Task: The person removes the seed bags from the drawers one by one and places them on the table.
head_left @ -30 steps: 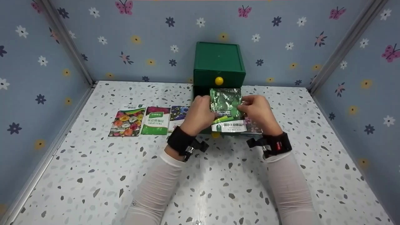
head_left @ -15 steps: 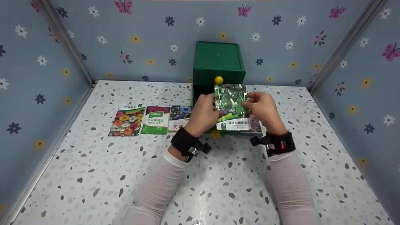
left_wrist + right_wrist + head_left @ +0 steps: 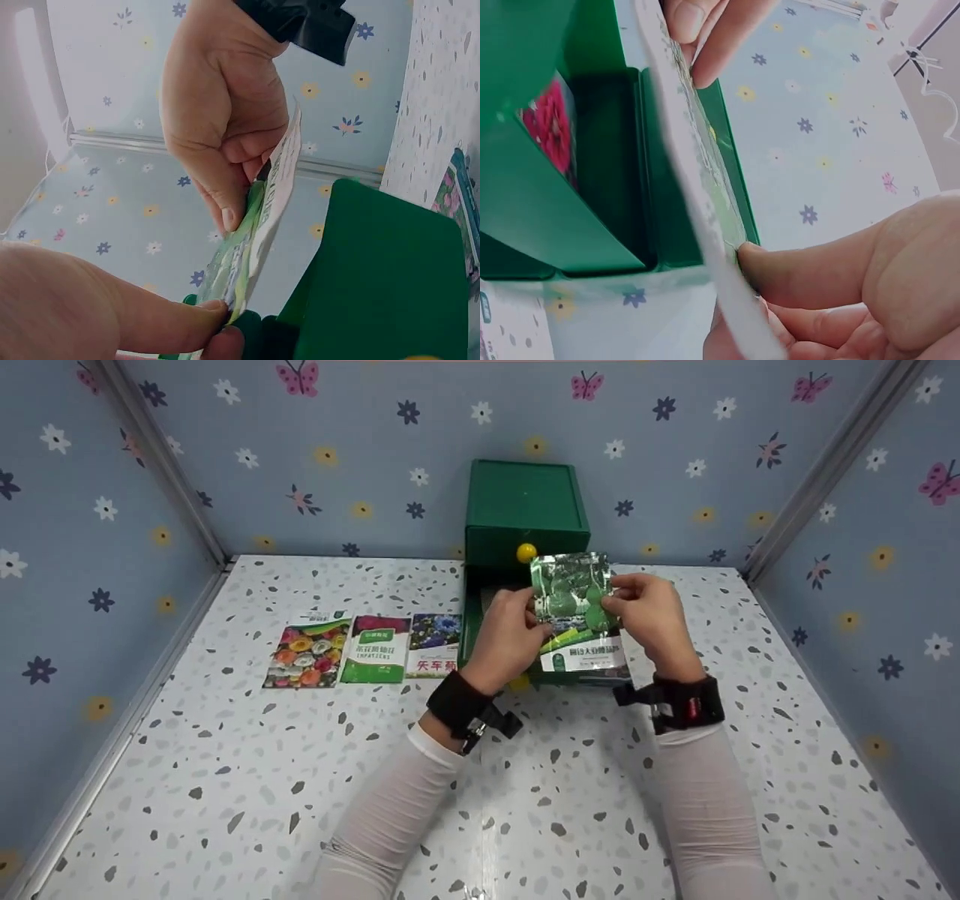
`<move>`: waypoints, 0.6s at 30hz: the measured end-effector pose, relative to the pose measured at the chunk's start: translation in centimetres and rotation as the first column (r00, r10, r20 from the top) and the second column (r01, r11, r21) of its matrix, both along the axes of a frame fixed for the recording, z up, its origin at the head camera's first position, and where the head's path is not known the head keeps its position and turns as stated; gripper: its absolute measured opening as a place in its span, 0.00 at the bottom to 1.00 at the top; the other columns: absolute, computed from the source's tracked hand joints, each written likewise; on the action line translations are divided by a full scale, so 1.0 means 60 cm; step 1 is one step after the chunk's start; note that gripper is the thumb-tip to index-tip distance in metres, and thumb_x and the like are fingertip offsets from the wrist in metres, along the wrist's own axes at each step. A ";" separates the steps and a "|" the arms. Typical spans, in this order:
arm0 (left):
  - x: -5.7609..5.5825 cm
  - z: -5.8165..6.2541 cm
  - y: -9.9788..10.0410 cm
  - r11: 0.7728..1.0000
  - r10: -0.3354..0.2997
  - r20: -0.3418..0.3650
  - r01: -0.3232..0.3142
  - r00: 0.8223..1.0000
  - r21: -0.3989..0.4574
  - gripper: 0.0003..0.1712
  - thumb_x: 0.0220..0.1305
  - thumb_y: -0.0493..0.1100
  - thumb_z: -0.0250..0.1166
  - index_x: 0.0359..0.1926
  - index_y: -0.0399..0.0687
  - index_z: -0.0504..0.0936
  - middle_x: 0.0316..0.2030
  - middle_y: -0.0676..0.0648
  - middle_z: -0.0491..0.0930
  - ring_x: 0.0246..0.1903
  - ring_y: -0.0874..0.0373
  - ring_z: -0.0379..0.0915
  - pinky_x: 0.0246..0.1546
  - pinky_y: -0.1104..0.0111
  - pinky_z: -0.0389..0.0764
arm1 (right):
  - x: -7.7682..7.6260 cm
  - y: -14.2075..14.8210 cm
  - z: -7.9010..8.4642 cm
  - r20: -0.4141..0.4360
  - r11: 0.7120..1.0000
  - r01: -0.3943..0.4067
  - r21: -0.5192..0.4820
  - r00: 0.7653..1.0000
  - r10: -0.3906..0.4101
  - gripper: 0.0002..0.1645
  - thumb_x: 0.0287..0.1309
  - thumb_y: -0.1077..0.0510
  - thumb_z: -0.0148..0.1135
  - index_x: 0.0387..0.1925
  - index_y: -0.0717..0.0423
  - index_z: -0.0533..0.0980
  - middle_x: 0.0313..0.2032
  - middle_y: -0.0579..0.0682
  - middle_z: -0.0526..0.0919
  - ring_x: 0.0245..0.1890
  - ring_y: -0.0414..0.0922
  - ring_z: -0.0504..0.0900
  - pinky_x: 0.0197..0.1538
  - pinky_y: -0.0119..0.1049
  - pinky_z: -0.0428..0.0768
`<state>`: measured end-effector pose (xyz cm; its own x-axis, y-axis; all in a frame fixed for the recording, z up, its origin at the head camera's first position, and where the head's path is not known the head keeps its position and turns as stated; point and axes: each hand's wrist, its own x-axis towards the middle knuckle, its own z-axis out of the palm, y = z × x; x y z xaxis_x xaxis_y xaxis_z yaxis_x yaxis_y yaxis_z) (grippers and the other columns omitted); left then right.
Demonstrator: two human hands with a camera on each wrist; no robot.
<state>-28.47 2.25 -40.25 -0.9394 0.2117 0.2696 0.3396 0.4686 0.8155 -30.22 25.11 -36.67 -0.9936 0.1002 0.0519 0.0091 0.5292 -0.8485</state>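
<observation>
Both hands hold up a green seed packet [image 3: 574,600], tilted above the pulled-out lower drawer [image 3: 472,631] of a green box [image 3: 525,499]. My left hand [image 3: 510,637] pinches its left edge between thumb and fingers. On the opposite edge, my right hand [image 3: 651,615] pinches it the same way. The wrist views show the packet almost edge-on, thumbs [image 3: 795,274] pressed to its face. Inside the drawer, the right wrist view catches part of a packet with a red-pink flower [image 3: 553,131]. The head view hides most of the drawer behind the hands and packet.
To the left lie a packet with multicoloured flowers [image 3: 306,654], a red-and-green packet [image 3: 375,651] and a blue-flower packet [image 3: 435,643]. A pink-flower packet [image 3: 461,202] lies right of the drawer. A patterned wall [image 3: 360,450] stands behind the box.
Both hands have shifted to the right with the green seed packet, raising its top edge slightly. More of the blue-flower packet and the drawer's left side now shows.
</observation>
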 end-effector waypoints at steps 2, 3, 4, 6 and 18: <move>0.001 0.002 0.009 1.000 0.006 0.006 -0.006 1.000 0.011 0.38 0.74 0.34 0.75 0.80 0.32 0.72 0.53 0.39 0.78 0.47 0.52 0.76 0.50 0.63 0.81 | 0.000 0.007 0.004 -0.005 1.000 0.017 0.002 1.000 -0.017 0.26 0.77 0.63 0.68 0.71 0.68 0.79 0.53 0.59 0.84 0.44 0.44 0.80 0.41 0.30 0.79; 0.002 0.002 0.013 1.000 0.010 0.009 -0.010 1.000 0.014 0.39 0.73 0.34 0.75 0.80 0.33 0.72 0.53 0.40 0.78 0.47 0.52 0.76 0.49 0.64 0.81 | 0.000 0.010 0.006 -0.003 1.000 0.026 0.000 1.000 -0.026 0.26 0.77 0.63 0.69 0.71 0.68 0.80 0.53 0.59 0.84 0.45 0.44 0.80 0.41 0.30 0.78; 0.003 0.003 0.017 1.000 0.014 0.009 -0.014 1.000 0.014 0.39 0.73 0.33 0.75 0.80 0.33 0.72 0.53 0.40 0.78 0.47 0.53 0.76 0.49 0.64 0.81 | 0.000 0.013 0.008 -0.001 0.999 0.033 -0.003 0.999 -0.033 0.25 0.77 0.63 0.69 0.70 0.67 0.80 0.54 0.59 0.84 0.45 0.45 0.80 0.41 0.30 0.79; 0.004 0.003 0.025 1.000 0.017 0.002 -0.017 1.000 0.016 0.40 0.72 0.33 0.76 0.80 0.34 0.72 0.52 0.41 0.78 0.47 0.53 0.76 0.49 0.65 0.80 | 0.000 0.018 0.011 -0.001 0.999 0.044 -0.008 0.999 -0.044 0.25 0.77 0.63 0.69 0.70 0.67 0.80 0.54 0.59 0.84 0.47 0.45 0.80 0.43 0.31 0.79; 0.015 -0.013 0.077 0.998 -0.039 0.002 0.039 0.999 -0.048 0.46 0.72 0.35 0.77 0.84 0.32 0.64 0.50 0.44 0.79 0.49 0.53 0.77 0.53 0.65 0.81 | 0.005 0.058 0.019 -0.048 0.993 0.106 -0.051 0.993 -0.109 0.25 0.78 0.64 0.67 0.70 0.68 0.80 0.53 0.57 0.82 0.49 0.43 0.79 0.51 0.33 0.78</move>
<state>-27.56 6.86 -41.05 -0.9305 0.2610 0.2569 0.3574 0.4940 0.7926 -29.95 28.58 -35.52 -0.9732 0.2099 0.0944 0.0201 0.4862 -0.8736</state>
